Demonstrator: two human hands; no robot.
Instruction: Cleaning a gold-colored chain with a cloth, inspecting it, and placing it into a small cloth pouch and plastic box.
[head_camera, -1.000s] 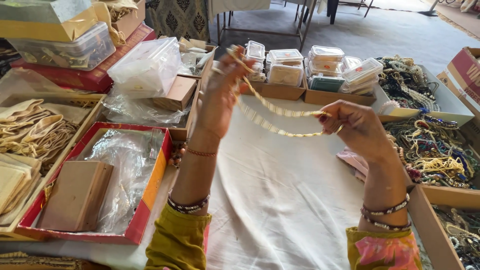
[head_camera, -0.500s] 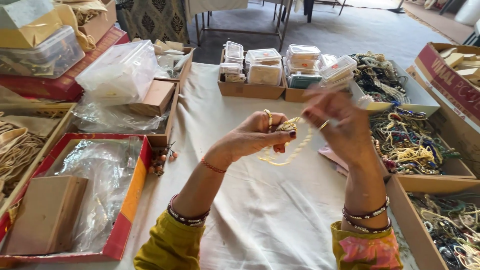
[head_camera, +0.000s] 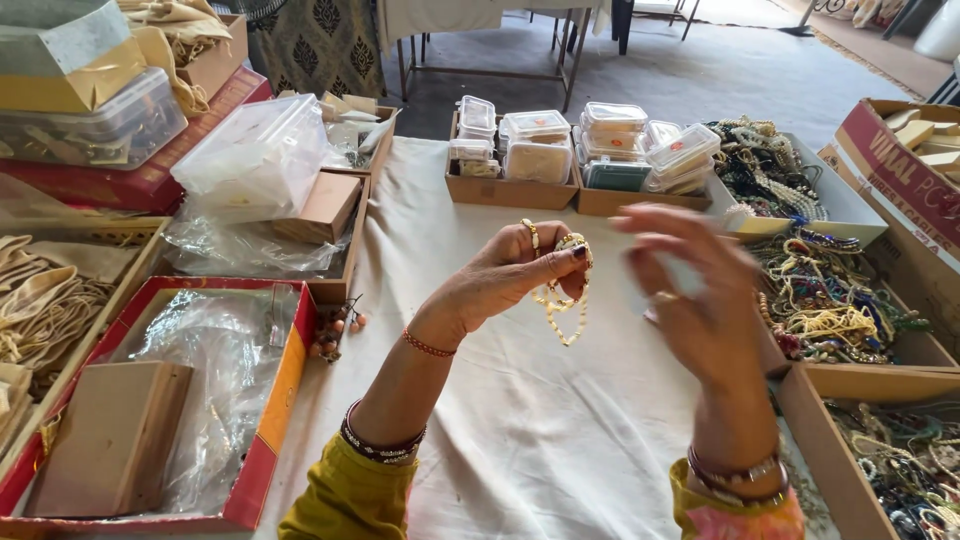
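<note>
Table w/ white cloth (head_camera: 560, 430), red tray (head_camera: 262, 460) at left, cardboard boxes (head_camera: 510, 190) at back, bead trays (head_camera: 850, 210) at right

A glossy pale bead necklace (head_camera: 565, 300) hangs over matt white cloth (head_camera: 520, 430), beside clear glossy plastic tubs (head_camera: 540, 150).

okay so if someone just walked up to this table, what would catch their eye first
Probably the left hand raised mid-table, pinching a bunched cream bead necklace, with the blurred right hand beside it. Next, the boxes of tangled beaded jewellery along the right edge, and the stacked clear plastic containers at the far side.
</note>
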